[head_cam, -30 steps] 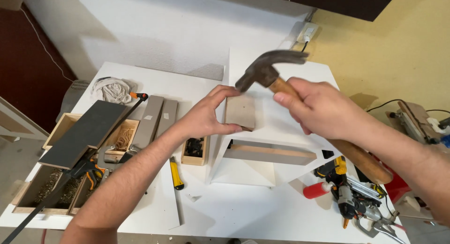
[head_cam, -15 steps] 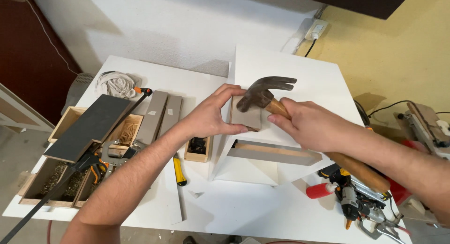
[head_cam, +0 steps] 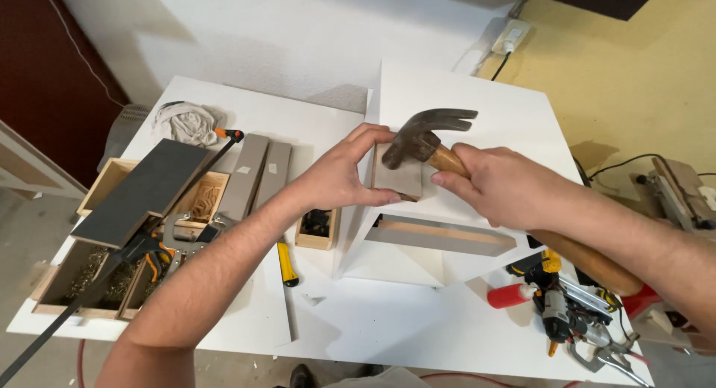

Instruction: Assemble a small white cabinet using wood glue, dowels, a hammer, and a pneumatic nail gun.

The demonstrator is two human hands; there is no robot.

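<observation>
Fingers [head_cam: 358, 145] of the left hand [head_cam: 339, 179] curl around the edges of a small grey block [head_cam: 397, 180] at the centre of the frame, pinning it on a white angular panel piece [head_cam: 477, 119]. Just right of centre, the right hand [head_cam: 507, 186] grips a wooden-handled claw hammer [head_cam: 425, 138], its dark head resting on the block. At far left lie wooden trays [head_cam: 112, 183] and a dark board [head_cam: 142, 190].

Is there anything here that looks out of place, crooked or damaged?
Nothing looks damaged. The rag lies crumpled at the table's far corner, and the right hand grips the hammer high, close to its head.
</observation>
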